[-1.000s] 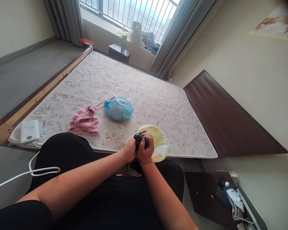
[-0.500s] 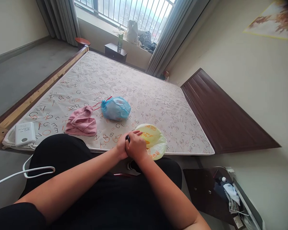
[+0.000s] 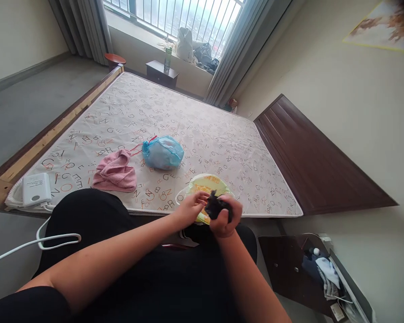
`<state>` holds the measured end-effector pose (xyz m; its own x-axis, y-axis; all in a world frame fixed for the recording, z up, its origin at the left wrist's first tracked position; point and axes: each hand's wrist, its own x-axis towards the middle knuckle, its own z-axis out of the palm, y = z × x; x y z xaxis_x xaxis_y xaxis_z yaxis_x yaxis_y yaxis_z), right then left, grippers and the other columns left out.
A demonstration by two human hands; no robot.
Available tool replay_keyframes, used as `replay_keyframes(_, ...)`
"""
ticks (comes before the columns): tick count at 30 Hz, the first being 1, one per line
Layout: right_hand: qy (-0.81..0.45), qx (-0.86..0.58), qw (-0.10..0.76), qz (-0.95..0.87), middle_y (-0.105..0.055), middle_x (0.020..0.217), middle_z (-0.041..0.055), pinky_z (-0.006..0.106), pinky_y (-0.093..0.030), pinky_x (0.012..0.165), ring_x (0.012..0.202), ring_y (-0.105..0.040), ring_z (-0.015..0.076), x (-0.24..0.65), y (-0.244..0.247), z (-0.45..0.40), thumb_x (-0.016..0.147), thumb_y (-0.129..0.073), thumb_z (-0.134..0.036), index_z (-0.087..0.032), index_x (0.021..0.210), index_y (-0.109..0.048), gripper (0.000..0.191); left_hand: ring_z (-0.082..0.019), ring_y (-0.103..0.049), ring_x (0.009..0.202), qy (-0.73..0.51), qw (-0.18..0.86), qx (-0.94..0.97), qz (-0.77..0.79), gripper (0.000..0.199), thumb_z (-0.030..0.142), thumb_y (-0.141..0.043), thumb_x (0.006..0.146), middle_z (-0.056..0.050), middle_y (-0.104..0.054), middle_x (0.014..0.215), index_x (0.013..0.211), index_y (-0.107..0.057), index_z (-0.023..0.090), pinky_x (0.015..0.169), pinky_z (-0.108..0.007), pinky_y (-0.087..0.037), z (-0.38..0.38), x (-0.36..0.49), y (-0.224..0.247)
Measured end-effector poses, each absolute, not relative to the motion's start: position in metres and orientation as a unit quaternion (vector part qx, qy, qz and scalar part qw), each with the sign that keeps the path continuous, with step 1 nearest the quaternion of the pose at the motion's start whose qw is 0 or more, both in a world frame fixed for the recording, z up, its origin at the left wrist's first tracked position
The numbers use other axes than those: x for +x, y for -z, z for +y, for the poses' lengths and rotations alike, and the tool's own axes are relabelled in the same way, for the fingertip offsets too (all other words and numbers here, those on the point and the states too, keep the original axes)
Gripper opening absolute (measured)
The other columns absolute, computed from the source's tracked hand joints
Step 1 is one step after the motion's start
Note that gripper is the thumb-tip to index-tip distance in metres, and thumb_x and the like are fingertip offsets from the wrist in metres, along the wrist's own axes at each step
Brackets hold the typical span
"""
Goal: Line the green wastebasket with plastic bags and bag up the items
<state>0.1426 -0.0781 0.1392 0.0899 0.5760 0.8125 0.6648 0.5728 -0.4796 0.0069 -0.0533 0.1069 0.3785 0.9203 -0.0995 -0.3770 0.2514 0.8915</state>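
Note:
My right hand (image 3: 229,216) is wrapped round a crumpled black bundle (image 3: 217,207), thin and plastic-looking. Close beside it on the left, my left hand (image 3: 190,208) has its fingers spread near the bundle's edge; whether they touch it is unclear. Under both hands lies a pale yellow plastic bag (image 3: 207,183) with orange print, at the mattress's near edge. A tied blue bag (image 3: 163,152) with a red drawstring rests farther back. Left of it is a folded pink towel (image 3: 116,171).
The lettered mattress (image 3: 202,130) fills the middle. A white device (image 3: 37,189) with a cable lies at its near left corner. A dark headboard (image 3: 316,157) stands right, above a dark cabinet (image 3: 283,264) with clothes. A nightstand (image 3: 161,74) with a bottle is beyond.
My hands, clasped together before, have moved apart. My right hand has shifted right and the black bundle now shows in it. The yellow bag's shape has changed slightly.

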Motion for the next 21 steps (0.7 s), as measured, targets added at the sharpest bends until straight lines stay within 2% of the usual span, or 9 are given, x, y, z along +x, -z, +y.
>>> replay_keyframes(2, 0.043, -0.544, 0.542, -0.639, -0.065, 0.103, 0.0147, 0.051, -0.054, 0.092, 0.1, -0.066, 0.0282, 0.169, -0.133, -0.062, 0.098, -0.043, -0.046, -0.02, 0.113, -0.062, 0.036, -0.028, -0.064, 0.105, -0.466, 0.619, 0.497, 0.392, 0.025, 0.022, -0.066, 0.08, -0.009, -0.07, 0.106, 0.104, -0.073, 0.022, 0.101, -0.041, -0.047, -0.041, -0.002, -0.1)
replay_keyframes(4, -0.067, -0.599, 0.404, -0.689, -0.068, 0.107, 0.0143, 0.054, -0.052, 0.098, 0.108, -0.065, 0.029, 0.192, -0.124, -0.05, 0.094, -0.054, -0.054, -0.021, 0.107, -0.067, 0.038, -0.029, -0.06, 0.116, -0.482, 0.555, 0.495, 0.463, 0.028, 0.019, -0.064, 0.08, -0.011, -0.068, 0.117, 0.107, -0.07, 0.021, 0.105, -0.04, -0.044, -0.024, -0.011, -0.088)
replay_keyframes(6, -0.185, -0.61, 0.271, -0.721, -0.071, 0.112, 0.0139, 0.061, -0.044, 0.107, 0.116, -0.063, 0.031, 0.213, -0.114, -0.047, 0.09, -0.06, -0.058, -0.022, 0.099, -0.071, 0.039, -0.03, -0.052, 0.132, -0.466, 0.547, 0.435, 0.543, 0.037, 0.016, -0.068, 0.076, -0.013, -0.062, 0.132, 0.112, -0.067, 0.02, 0.113, -0.04, -0.037, -0.007, -0.02, -0.07)
replay_keyframes(8, -0.222, -0.638, 0.233, -0.7, -0.07, 0.122, 0.0149, 0.066, -0.032, 0.116, 0.127, -0.059, 0.0328, 0.233, -0.103, -0.051, 0.093, -0.055, -0.057, -0.022, 0.095, -0.074, 0.04, -0.033, -0.045, 0.14, -0.398, 0.586, 0.353, 0.612, 0.041, 0.02, -0.073, 0.074, -0.017, -0.057, 0.14, 0.113, -0.063, 0.02, 0.115, -0.043, -0.034, 0.004, -0.025, -0.051)
replay_keyframes(11, -0.155, -0.738, 0.334, -0.565, -0.057, 0.146, 0.0168, 0.061, -0.021, 0.124, 0.147, -0.042, 0.0324, 0.261, -0.085, -0.06, 0.092, -0.053, -0.052, -0.02, 0.105, -0.072, 0.04, -0.042, -0.053, 0.129, -0.289, 0.65, 0.289, 0.64, 0.035, 0.034, -0.078, 0.074, -0.022, -0.065, 0.118, 0.1, -0.063, 0.017, 0.102, -0.052, -0.043, 0.006, -0.025, -0.028)
replay_keyframes(13, -0.175, -0.795, 0.401, -0.421, -0.055, 0.147, 0.0195, 0.056, -0.034, 0.12, 0.145, -0.043, 0.0336, 0.274, -0.072, -0.063, 0.083, -0.062, -0.052, -0.019, 0.113, -0.067, 0.045, -0.041, -0.062, 0.111, -0.246, 0.681, 0.291, 0.625, 0.03, 0.038, -0.079, 0.073, -0.017, -0.068, 0.093, 0.087, -0.063, 0.016, 0.091, -0.051, -0.047, 0.002, -0.02, -0.02)
replay_keyframes(16, -0.355, -0.781, 0.439, -0.269, -0.069, 0.12, 0.0201, 0.051, -0.058, 0.093, 0.117, -0.067, 0.0348, 0.281, -0.049, -0.064, 0.076, -0.068, -0.055, -0.018, 0.111, -0.062, 0.051, -0.035, -0.064, 0.097, -0.238, 0.684, 0.333, 0.604, 0.023, 0.032, -0.079, 0.071, -0.007, -0.061, 0.069, 0.071, -0.06, 0.018, 0.088, -0.044, -0.048, 0.004, -0.017, -0.023)
replay_keyframes(19, -0.493, -0.691, 0.484, -0.211, -0.073, 0.097, 0.0142, 0.045, -0.062, 0.079, 0.097, -0.073, 0.0311, 0.28, -0.031, -0.064, 0.071, -0.071, -0.05, -0.018, 0.101, -0.06, 0.045, -0.035, -0.06, 0.11, -0.294, 0.621, 0.405, 0.603, 0.029, 0.03, -0.078, 0.075, -0.007, -0.059, 0.07, 0.062, -0.054, 0.02, 0.1, -0.044, -0.042, 0.018, -0.024, -0.039)
replay_keyframes(21, -0.489, -0.681, 0.509, -0.195, -0.072, 0.089, 0.0103, 0.041, -0.062, 0.076, 0.089, -0.074, 0.0285, 0.277, -0.023, -0.063, 0.067, -0.073, -0.044, -0.019, 0.097, -0.057, 0.042, -0.036, -0.056, 0.118, -0.36, 0.53, 0.504, 0.579, 0.029, 0.032, -0.075, 0.08, -0.011, -0.065, 0.083, 0.061, -0.056, 0.02, 0.11, -0.046, -0.036, 0.027, -0.028, -0.055)
